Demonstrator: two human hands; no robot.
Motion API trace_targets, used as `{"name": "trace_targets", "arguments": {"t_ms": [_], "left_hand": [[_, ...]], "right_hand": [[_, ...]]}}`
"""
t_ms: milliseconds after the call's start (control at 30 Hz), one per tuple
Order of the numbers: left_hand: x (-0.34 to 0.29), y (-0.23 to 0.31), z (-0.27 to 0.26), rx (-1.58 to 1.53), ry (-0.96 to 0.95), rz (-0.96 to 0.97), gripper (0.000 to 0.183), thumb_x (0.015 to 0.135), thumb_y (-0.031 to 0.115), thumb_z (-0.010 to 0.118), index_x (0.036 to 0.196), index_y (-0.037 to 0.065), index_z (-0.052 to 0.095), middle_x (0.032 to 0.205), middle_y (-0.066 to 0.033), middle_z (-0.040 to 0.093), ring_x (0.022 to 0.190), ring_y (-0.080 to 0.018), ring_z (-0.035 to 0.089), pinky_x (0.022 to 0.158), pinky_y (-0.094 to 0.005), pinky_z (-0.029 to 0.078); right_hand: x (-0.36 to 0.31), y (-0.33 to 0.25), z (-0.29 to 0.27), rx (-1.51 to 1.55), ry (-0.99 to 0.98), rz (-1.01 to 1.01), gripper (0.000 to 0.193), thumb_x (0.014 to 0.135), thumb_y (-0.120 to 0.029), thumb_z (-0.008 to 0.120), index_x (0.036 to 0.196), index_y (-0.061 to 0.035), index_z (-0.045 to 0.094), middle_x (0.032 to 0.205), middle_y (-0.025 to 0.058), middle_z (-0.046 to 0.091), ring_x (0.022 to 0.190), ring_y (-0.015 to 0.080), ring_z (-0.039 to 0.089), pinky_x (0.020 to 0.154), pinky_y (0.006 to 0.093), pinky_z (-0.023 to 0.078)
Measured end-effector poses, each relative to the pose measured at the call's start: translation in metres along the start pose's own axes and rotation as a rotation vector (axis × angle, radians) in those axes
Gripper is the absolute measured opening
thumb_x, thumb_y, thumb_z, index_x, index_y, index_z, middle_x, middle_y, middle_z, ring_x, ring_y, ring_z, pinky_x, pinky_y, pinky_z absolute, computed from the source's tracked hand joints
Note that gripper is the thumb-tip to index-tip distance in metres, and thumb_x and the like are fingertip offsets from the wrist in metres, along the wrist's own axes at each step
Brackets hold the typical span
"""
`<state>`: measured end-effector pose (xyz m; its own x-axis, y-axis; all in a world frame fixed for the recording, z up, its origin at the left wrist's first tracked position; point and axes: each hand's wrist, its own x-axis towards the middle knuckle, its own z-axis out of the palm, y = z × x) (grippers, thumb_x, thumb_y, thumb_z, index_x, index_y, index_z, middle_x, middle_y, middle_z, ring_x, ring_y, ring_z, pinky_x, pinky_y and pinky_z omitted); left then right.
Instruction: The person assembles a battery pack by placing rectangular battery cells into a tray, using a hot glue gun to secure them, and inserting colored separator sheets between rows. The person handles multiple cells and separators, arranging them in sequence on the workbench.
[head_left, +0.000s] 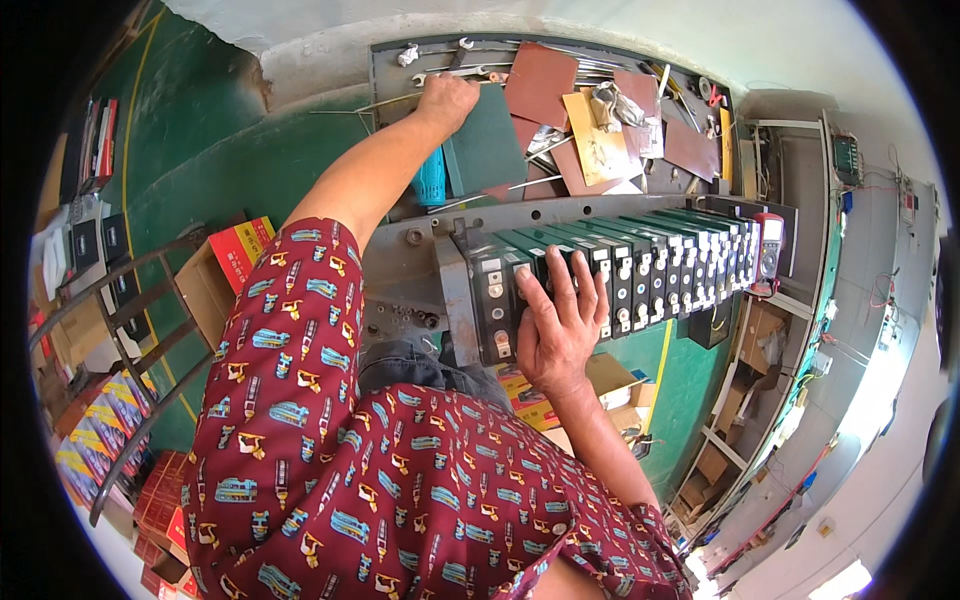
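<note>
Cells (640,275) in a long row, black with green sides, by the near edge of the tabletop (388,78), from the left end of a steel frame (455,300) over to a red meter (769,248). Lots of small metal bits on top. Right hand (566,320) laid over the row near the frame's left end, fingers stretched out and only a little apart, not wrapped round any cell. Left hand (450,103) up near the tabletop's far left corner, fingers curled down beside a spanner (424,79); cannot tell if holding it or just touching.

Close to the left hand, a green sheet (490,140), with a blue basket (430,180) just beside, toward the tabletop's near left corner. Farther right, a big jumble: brown sheets (541,82), a yellow sheet (597,142) and a crumpled rag (607,103).

Cells probably heavy for their size, hard and stiff, with smooth sides, so maybe a bit slippery. Packed close together, with little room for fingers between. Best to hold low down on the flat sides, not by the metal bits on top. Might crack if dropped. Spanner likely hard, thin and light enough for one hand, best held round the middle of the handle
</note>
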<state>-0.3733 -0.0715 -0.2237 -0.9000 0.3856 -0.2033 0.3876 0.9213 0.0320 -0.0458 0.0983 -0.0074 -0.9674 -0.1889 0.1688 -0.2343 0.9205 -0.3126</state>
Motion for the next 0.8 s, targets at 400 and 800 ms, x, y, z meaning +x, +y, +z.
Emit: {"name": "trace_targets", "arguments": {"t_ms": [400,800], "left_hand": [[-0.023,-0.012,-0.004,-0.282,-0.065,-0.264,0.047,0.086,0.028,0.084,0.125,0.006,0.071,0.127,-0.0238,0.071,0.122,-0.0395,0.07,0.099,-0.0498,0.059],[-0.128,-0.048,-0.058,-1.465,0.256,-0.639,0.041,0.094,0.011,0.07,0.132,-0.005,0.068,0.12,-0.0186,0.074,0.102,-0.025,0.074,0.087,-0.04,0.062]], "right_hand": [[0.001,-0.002,-0.012,0.103,-0.185,0.017,0.096,0.076,-0.058,0.084,0.157,-0.0176,0.052,0.173,0.0181,0.033,0.162,0.0444,0.021,0.128,0.0657,0.007],[-0.003,0.007,-0.011,0.095,-0.154,-0.003,0.097,0.072,-0.05,0.086,0.158,-0.0207,0.05,0.174,0.0191,0.033,0.162,0.0439,0.023,0.129,0.0636,0.011]]}}
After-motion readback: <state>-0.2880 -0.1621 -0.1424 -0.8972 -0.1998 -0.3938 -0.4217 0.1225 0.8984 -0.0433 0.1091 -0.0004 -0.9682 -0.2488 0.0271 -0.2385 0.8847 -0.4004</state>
